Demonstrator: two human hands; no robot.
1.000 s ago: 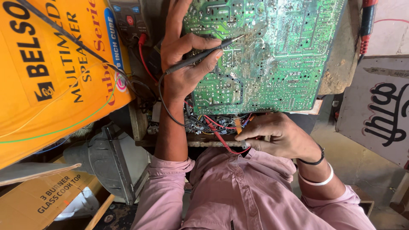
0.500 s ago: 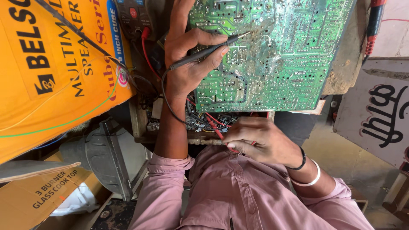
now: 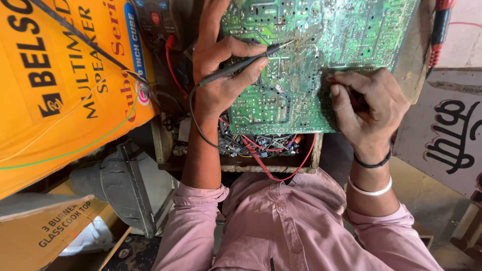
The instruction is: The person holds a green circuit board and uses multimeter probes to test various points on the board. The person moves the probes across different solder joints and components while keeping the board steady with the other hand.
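Green circuit board (image 3: 321, 60) solder-side up, left hand (image 3: 221, 75) at its left edge, fingers pinching a black probe (image 3: 241, 64) with tip on the board, right hand (image 3: 369, 108) at its lower right, fingers curled around a red probe (image 3: 353, 100), orange speaker box (image 3: 60, 85) left of board

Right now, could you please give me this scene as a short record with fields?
left hand: holds a black probe, tip at the board
right hand: grip closed on a red probe, mostly hidden
board: green circuit board, solder side up
left of board: multimeter, orange box
below board: tangled wires
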